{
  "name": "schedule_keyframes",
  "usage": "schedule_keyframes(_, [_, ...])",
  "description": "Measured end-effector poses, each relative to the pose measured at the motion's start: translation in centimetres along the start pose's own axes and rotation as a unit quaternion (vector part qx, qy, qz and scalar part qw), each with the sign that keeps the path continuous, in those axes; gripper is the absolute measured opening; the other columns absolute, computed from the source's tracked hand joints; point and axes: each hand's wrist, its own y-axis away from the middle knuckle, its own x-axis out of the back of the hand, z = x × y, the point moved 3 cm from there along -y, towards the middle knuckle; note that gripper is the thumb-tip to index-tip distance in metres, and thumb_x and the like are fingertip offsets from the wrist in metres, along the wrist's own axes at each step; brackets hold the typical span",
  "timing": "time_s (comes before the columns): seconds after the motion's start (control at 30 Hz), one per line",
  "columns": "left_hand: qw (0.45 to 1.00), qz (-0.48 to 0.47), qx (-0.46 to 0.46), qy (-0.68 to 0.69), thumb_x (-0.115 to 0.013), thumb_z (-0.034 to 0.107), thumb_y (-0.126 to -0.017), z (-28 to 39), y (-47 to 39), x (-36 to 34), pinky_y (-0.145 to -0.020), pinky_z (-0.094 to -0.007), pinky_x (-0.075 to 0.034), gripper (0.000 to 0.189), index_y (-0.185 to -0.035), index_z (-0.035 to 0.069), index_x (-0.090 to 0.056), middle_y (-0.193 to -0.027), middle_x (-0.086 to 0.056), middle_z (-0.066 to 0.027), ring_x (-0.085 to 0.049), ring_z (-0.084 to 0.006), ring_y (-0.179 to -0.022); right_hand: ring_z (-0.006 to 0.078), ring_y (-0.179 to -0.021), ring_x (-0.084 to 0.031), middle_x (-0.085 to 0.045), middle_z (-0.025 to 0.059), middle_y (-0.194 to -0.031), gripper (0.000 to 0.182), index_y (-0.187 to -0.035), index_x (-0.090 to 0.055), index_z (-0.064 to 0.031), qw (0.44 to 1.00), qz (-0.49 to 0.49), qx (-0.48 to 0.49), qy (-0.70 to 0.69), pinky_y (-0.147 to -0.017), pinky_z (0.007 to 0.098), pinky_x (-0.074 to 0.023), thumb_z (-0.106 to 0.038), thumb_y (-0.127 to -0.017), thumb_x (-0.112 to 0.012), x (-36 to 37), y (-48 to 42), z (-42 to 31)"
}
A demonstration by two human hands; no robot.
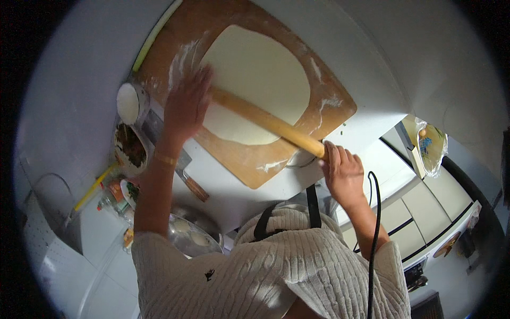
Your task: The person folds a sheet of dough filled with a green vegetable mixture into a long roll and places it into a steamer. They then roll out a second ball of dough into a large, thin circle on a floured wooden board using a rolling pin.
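Note:
A wooden rolling pin (267, 119) lies slantwise across a wide, thin sheet of pale dough (259, 73). My right hand (343, 171) is closed around the pin's near right end. At the other end is my left hand (189, 103), blurred, with its fingers stretched forward. It covers that end of the pin, so its grip there is hidden. Under the dough is a brown board (239, 167) with rounded corners, streaked with white flour. Part of the dough's left edge is behind my left hand.
Left of the board are a container of white powder (128, 103), a bowl of dark chopped food (130, 146) and a cleaver (191, 181) partly under my left forearm. A metal bowl (191, 235) is near my body. A black cable (375, 235) hangs by my right arm.

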Motion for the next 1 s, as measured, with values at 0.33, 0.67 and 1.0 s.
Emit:
schedule_keyframes(0.33, [0.997,0.050,0.025,0.047,-0.061,0.014,-0.088,0.3,7.3,-3.2,-0.117,-0.0489,-0.026,0.074,-0.153,0.007,-0.027,-0.158,-0.031,-0.0122,-0.031,-0.0334,-0.144,0.0290,-0.081,-0.062,-0.060,0.0111,-0.094,0.046,-0.124,-0.052,-0.0013,0.999,-0.029,0.035,0.028,-0.072,0.0419,-0.0490,-0.019,-0.085,-0.068,-3.7,3.2,-2.5])
schedule_keyframes(0.67, [0.989,-0.132,0.073,-0.005,-0.060,0.010,-0.088,1.1,17.3,-0.5,-0.117,-0.0486,-0.028,0.063,-0.148,0.011,-0.040,-0.152,-0.039,-0.0104,-0.035,-0.0346,-0.141,0.0307,-0.087,-0.062,-0.063,0.0125,-0.103,0.042,-0.122,-0.056,-0.0025,0.992,0.000,0.108,-0.067,-0.075,0.0420,-0.0509,-0.014,-0.082,-0.064,-4.4,6.1,-3.0])
schedule_keyframes(1.0, [0.986,0.145,-0.084,0.016,-0.046,0.017,-0.097,-2.7,-2.1,-1.0,-0.113,-0.0462,-0.035,0.052,-0.149,0.011,-0.039,-0.153,-0.038,-0.0176,-0.040,-0.0374,-0.138,0.0339,-0.093,-0.062,-0.062,0.0133,-0.107,0.039,-0.121,-0.056,-0.0052,0.991,0.085,0.099,-0.026,-0.076,0.0424,-0.0526,-0.011,-0.084,-0.066,0.4,-1.6,-0.7])
